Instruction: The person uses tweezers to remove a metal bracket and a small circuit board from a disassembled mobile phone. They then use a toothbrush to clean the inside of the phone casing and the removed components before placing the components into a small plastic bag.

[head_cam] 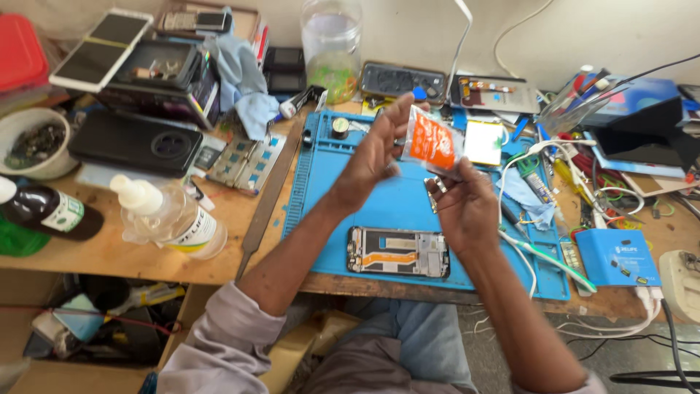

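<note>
On the far left of the wooden bench (219, 252) lie a dark brown glass bottle with a white label (45, 211) and, beside it, a clear plastic bottle with a white nozzle cap (171, 219), both on their sides. Behind them rests a black phone back cover with a round camera ring (135, 142).

The blue silicone work mat (321, 182) fills the middle of the bench. The left hand (375, 157) is raised above it, fingers loosely curled, with thumb and fingertips closing on the top left edge of a small orange and white plastic pouch (432, 144). The pouch looks thin, glossy and slightly crinkled; it is held up off the mat, its long axis running roughly upright and leaning a little to the right. It sits between the 2 hands, with the left hand above and to its left.

The right hand (467, 208) is just below and to the right of the pouch, fingers bent, pinching its lower edge; a small pale metal piece shows at its fingertips, too blurred to identify. Both hands touch the pouch, so neither is clearly nearer.

Directly below the hands, flat on the mat near its front edge, lies an opened phone frame with an orange flex strip (397, 252), its long axis running left to right. Further right are tangled white cables (554, 252) and a blue rectangular box (620, 255).
</note>
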### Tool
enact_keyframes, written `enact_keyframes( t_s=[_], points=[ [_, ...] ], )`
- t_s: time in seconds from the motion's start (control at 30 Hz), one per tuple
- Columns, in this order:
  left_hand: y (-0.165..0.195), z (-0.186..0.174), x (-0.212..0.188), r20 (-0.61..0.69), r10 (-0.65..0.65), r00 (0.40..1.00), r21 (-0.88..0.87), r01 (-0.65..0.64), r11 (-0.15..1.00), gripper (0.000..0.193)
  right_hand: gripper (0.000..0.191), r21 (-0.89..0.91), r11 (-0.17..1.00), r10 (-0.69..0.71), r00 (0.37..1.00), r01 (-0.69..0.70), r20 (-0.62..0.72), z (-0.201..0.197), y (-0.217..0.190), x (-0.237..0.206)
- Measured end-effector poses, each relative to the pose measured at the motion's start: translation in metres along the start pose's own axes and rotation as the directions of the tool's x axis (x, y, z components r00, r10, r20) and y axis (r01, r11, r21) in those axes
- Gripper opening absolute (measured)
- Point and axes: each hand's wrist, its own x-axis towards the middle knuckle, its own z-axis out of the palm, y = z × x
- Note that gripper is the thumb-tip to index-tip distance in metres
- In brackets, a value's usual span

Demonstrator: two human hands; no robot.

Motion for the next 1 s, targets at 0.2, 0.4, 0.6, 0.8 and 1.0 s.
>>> enact_keyframes(
  t_s=[0.2,0.4,0.6,0.8,1.0],
  points=[
    [-0.013,0.018,-0.011,0.002,0.043,0.999,0.370,-0.041,0.928,0.113,0.030,0.322,0.947,-0.048,0.994,0.012,0.103,0.029,0.042,-0.019],
    [-0.017,0.020,-0.014,-0.104,0.071,0.992,0.148,-0.055,0.987,0.079,0.039,0.362,0.927,-0.089,0.995,0.098,-0.041,0.038,0.061,-0.023],
    [-0.010,-0.003,-0.002,-0.229,0.088,0.969,-0.145,-0.123,0.982,0.057,0.037,0.025,0.996,-0.078,0.994,0.080,-0.075,0.024,0.039,-0.020],
    [0.031,-0.063,0.007,-0.343,0.128,0.931,0.620,0.122,0.775,0.039,0.018,-0.899,0.427,-0.254,0.967,0.095,-0.018,-0.035,-0.064,-0.037],
    [0.038,-0.059,-0.003,-0.133,0.348,0.928,0.977,0.182,-0.110,0.062,0.013,-0.933,-0.255,-0.062,0.959,0.254,0.278,-0.052,-0.079,-0.051]
  ],
)
